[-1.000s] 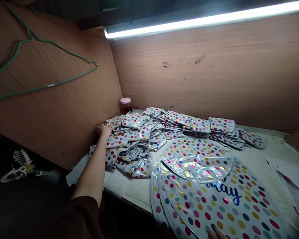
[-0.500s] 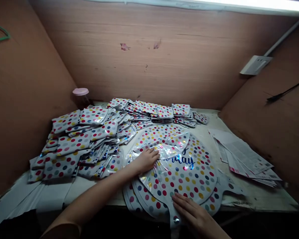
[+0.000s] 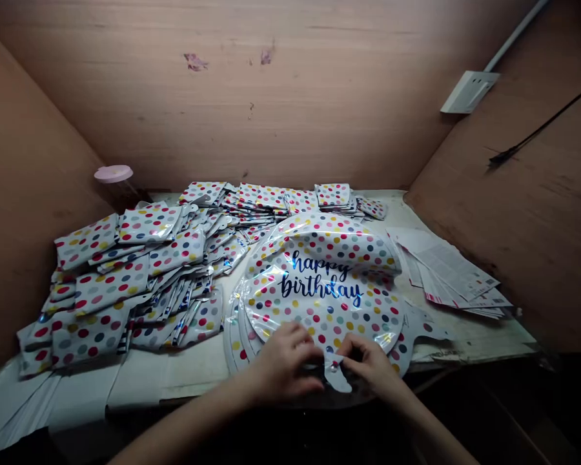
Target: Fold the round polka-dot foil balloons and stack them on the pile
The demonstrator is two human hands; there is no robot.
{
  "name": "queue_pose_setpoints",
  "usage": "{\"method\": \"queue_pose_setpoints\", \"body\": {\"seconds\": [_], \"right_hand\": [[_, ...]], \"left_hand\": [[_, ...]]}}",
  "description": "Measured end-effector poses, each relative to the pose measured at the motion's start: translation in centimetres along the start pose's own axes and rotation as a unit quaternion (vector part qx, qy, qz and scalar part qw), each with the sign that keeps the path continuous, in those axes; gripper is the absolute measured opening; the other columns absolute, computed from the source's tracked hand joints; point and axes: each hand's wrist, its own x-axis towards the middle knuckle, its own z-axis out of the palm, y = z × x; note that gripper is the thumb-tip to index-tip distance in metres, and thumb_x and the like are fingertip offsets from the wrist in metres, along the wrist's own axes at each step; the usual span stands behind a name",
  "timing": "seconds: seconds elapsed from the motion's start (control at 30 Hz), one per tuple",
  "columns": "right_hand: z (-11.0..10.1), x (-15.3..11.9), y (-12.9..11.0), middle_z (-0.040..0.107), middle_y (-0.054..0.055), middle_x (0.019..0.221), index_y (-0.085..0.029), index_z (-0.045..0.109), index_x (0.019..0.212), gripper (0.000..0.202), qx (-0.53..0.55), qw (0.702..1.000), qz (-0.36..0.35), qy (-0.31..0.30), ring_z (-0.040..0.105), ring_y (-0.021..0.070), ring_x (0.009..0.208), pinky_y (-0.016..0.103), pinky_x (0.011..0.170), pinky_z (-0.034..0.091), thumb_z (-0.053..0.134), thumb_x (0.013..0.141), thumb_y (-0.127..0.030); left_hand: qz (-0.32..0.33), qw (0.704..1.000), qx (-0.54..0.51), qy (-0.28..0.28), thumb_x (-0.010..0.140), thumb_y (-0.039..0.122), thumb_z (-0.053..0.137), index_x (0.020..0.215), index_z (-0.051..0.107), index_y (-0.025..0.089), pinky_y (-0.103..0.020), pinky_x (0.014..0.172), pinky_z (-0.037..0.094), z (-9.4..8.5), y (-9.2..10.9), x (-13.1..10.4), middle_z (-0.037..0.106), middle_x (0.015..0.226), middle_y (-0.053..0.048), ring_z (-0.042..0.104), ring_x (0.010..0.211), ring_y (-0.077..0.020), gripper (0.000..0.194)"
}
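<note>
A flat foil balloon [image 3: 314,313], white with coloured dots and blue "happy birthday" lettering, lies on top of other flat foil balloons [image 3: 237,336] at the table's front. Its upper part is buckled. The neck of the top balloon hangs toward me over the table edge. My right hand [image 3: 372,368] pinches the right side of that neck between thumb and fingers. Just left of the neck is my left hand [image 3: 288,365], its thumb and fingers apart above the balloon's lower edge; some of its fingertips are hard to make out.
Folded dotted foil balloons [image 3: 111,278] are heaped at the left, with more stacks [image 3: 271,197] along the back. Printed cards [image 3: 452,274] lie at the right. White paper sheets [image 3: 77,394] overhang the front left edge. A pink-lidded jar [image 3: 113,174] stands at the back left.
The top balloon's raised fold has opened out, uncovering the lettering. My left hand has come down toward the neck, and my right hand now pinches it. The camera view has shifted.
</note>
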Motion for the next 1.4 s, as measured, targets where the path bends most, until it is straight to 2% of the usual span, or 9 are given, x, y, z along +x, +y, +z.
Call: {"method": "queue_pose_setpoints", "body": {"seconds": [0.23, 0.4, 0.53, 0.63, 0.73, 0.93, 1.1, 1.23, 1.4], "right_hand": [[-2.5, 1.3, -1.5, 0.06, -0.002, 0.064, -0.015, 0.061, 0.074, 0.032, 0.185, 0.961, 0.15, -0.138, 0.055, 0.0108, 0.057, 0.023, 0.057, 0.043, 0.075, 0.069, -0.043], [-4.0, 8.5, -4.2, 0.061, -0.001, 0.069, -0.018, 0.058, 0.076, 0.022, -0.096, 0.993, 0.074, -0.01, 0.055, 0.012, 0.059, 0.024, 0.057, 0.042, 0.056, 0.084, -0.038], [-4.9, 18.2, -5.8, 0.063, 0.003, 0.081, -0.017, 0.059, 0.074, 0.016, -0.292, 0.947, 0.042, 0.131, 0.055, 0.0181, 0.084, 0.032, 0.078, 0.041, 0.052, 0.087, -0.023], [-5.1, 23.6, -5.6, 0.063, 0.007, 0.086, -0.016, 0.061, 0.074, 0.016, -0.334, 0.924, 0.057, 0.178, 0.049, 0.026, 0.102, 0.043, 0.088, 0.034, 0.053, 0.087, -0.021], [-4.6, 26.1, -5.1, 0.061, 0.011, 0.093, -0.016, 0.062, 0.078, 0.014, -0.363, 0.908, 0.064, 0.2, 0.045, 0.03, 0.106, 0.048, 0.088, 0.033, 0.054, 0.087, -0.024], [-3.7, 21.8, -5.0, 0.052, 0.015, 0.122, -0.017, 0.057, 0.11, 0.024, -0.413, 0.89, -0.093, 0.168, 0.041, 0.0304, 0.116, 0.049, 0.097, 0.032, 0.049, 0.089, -0.027], [-6.2, 13.7, -2.2, 0.056, 0.011, 0.124, -0.021, 0.058, 0.118, 0.045, -0.433, 0.864, -0.239, -0.088, 0.049, 0.0273, 0.117, 0.04, 0.101, 0.038, 0.062, 0.075, -0.03], [-7.9, 12.0, -0.8, 0.043, 0.012, 0.141, -0.017, 0.05, 0.132, 0.059, -0.422, 0.875, -0.208, -0.114, 0.039, 0.0272, 0.129, 0.04, 0.107, 0.034, 0.057, 0.074, -0.026], [-6.4, 12.8, -0.8, 0.052, 0.012, 0.131, -0.019, 0.058, 0.12, 0.045, -0.402, 0.891, -0.204, -0.048, 0.043, 0.0265, 0.125, 0.043, 0.108, 0.032, 0.056, 0.076, -0.027]], "left_hand": [[-0.047, 0.986, 0.075, 0.143, 0.091, 0.02, 0.052, 0.085, 0.065, 0.024, -0.042, 0.104, 0.032, 5.9, 2.4, -4.0, 0.068, 0.091, 0.0, 0.053, 0.112, -0.0221, 0.015], [-0.035, 0.981, 0.119, 0.148, 0.09, 0.013, 0.049, 0.069, 0.059, 0.02, -0.053, 0.113, 0.015, 6.5, 2.8, -4.4, 0.064, 0.119, 0.004, 0.033, 0.136, -0.03, 0.025], [-0.011, 0.983, 0.123, 0.133, 0.089, 0.013, 0.05, 0.071, 0.057, 0.019, -0.054, 0.114, 0.016, 7.7, 3.3, -5.6, 0.067, 0.111, 0.002, 0.044, 0.129, -0.0264, 0.02], [0.03, 0.993, 0.085, 0.076, 0.085, 0.025, 0.056, 0.084, 0.061, 0.022, -0.046, 0.115, 0.024, 6.4, 3.1, -5.5, 0.066, 0.114, -0.001, 0.05, 0.124, -0.0226, 0.006], [-0.006, 0.998, 0.051, -0.021, 0.084, 0.048, 0.054, 0.126, 0.052, 0.025, -0.045, 0.114, 0.028, 2.5, 1.6, -2.9, 0.047, 0.142, -0.005, 0.038, 0.133, -0.0251, 0.048], [-0.203, 0.965, 0.13, -0.107, 0.083, 0.065, 0.047, 0.145, 0.032, 0.03, -0.066, 0.11, 0.007, -1.4, -6.9, 3.7, 0.018, 0.156, -0.008, 0.007, 0.141, -0.042, 0.074], [-0.198, 0.966, 0.107, -0.125, 0.078, 0.07, 0.05, 0.145, 0.032, 0.035, -0.069, 0.107, 0.002, -0.7, -10.7, 4.2, 0.017, 0.157, -0.004, 0.0, 0.14, -0.0466, 0.078], [-0.295, 0.955, 0.006, 0.023, 0.078, 0.062, 0.058, 0.139, 0.041, 0.026, -0.051, 0.112, 0.018, -1.1, -12.0, 8.7, 0.038, 0.147, -0.011, 0.026, 0.137, -0.0375, 0.073], [-0.508, 0.828, -0.118, 0.208, 0.076, 0.044, 0.069, 0.142, 0.021, 0.007, -0.036, 0.099, 0.039, -1.9, -15.7, 18.8, 0.042, 0.138, -0.028, 0.046, 0.126, -0.0318, 0.09]]}}
